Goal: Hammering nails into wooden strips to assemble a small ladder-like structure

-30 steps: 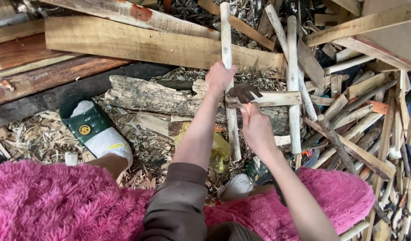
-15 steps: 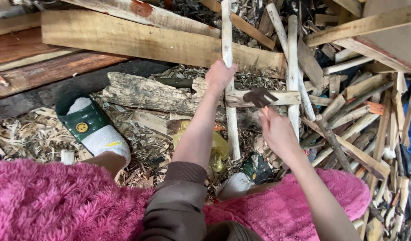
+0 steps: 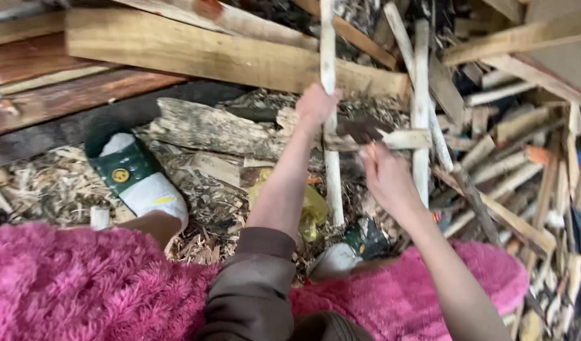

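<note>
My left hand [image 3: 316,104] is closed around a long pale stick [image 3: 332,183] that stands upright on the chip-strewn ground. My right hand [image 3: 386,178] grips the handle of a small chopping tool whose dark blade [image 3: 365,129] sits just right of the stick, near my left hand and touching or almost touching the wood. A short pale piece of split wood [image 3: 404,139] lies crosswise behind the blade. My brown sleeve covers the left upper arm; the right forearm is bare.
My feet in white socks and green sandals rest at left [image 3: 136,180] and lower centre [image 3: 357,246]. A rough log [image 3: 208,129] and broad planks [image 3: 227,53] lie behind. Split sticks [image 3: 511,170] pile up at right. A yellow bag [image 3: 314,208] lies among wood chips. Pink fuzzy fabric [image 3: 82,284] covers my lap.
My right hand and the blade have shifted slightly to the right of the stick. My left hand has kept its grip on the upright stick.
</note>
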